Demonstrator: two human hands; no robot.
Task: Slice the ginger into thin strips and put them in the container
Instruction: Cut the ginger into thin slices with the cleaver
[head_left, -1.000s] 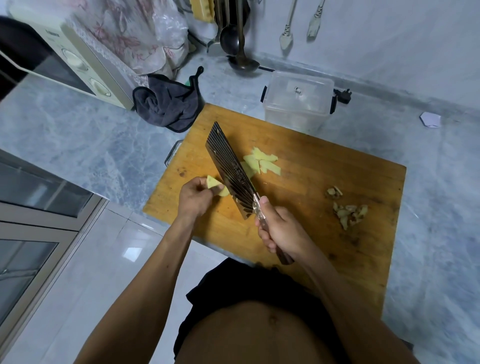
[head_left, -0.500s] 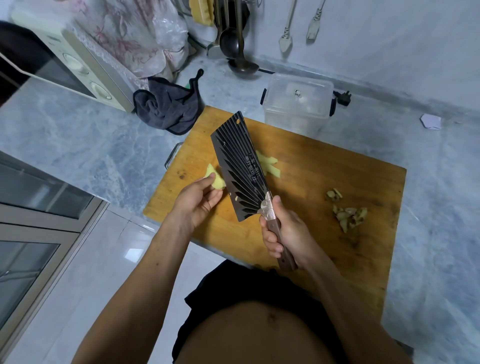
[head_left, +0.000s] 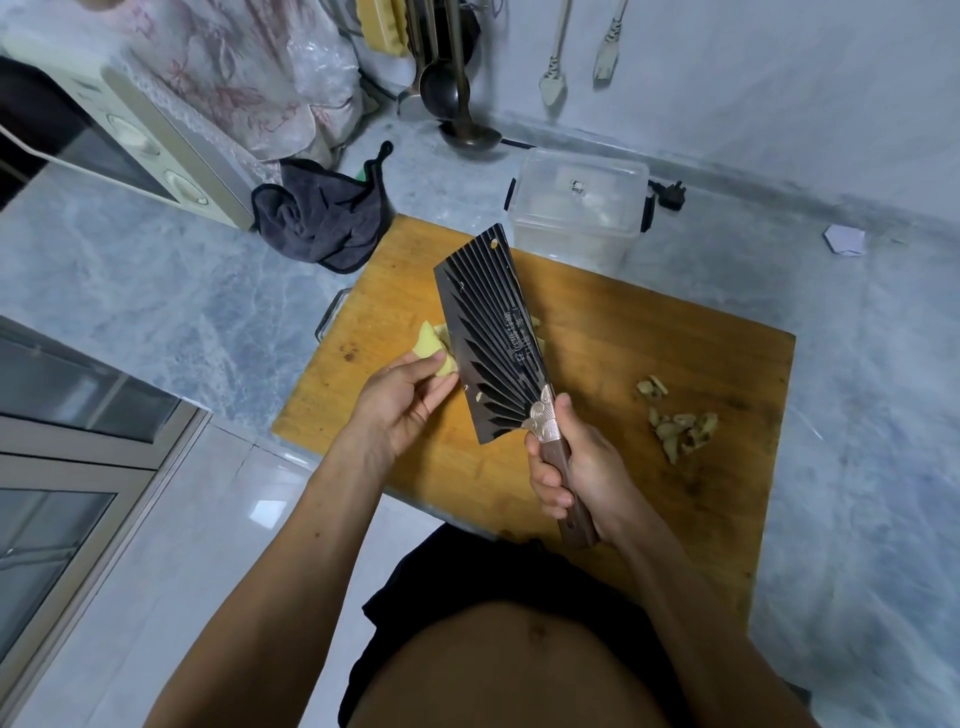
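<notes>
The right hand is wrapped tightly around the brown wooden handle of a cleaver, thumb up near the ornate metal collar. The dark, ribbed blade is raised off the wooden cutting board and turned flat-side up toward the camera, its tip pointing away toward the back of the board; a small pale scrap clings to the blade near its heel.

The left hand is just beside the blade's left edge, palm up, with the fingers loosely curled around a peeled piece of ginger that shows pale yellow above the fingertips. Whether the ginger touches the blade cannot be told. A few cut ginger slices peek out from behind the blade's right side, lying on the board.

Near the board's right edge sits a small heap of brownish ginger peelings. The clear plastic container, lid on and side clips dark, stands on the grey marbled tabletop just past the board's far edge. A dark grey cloth lies crumpled off the board's far left corner, beside a cream microwave oven. A ladle hangs against the back wall.
</notes>
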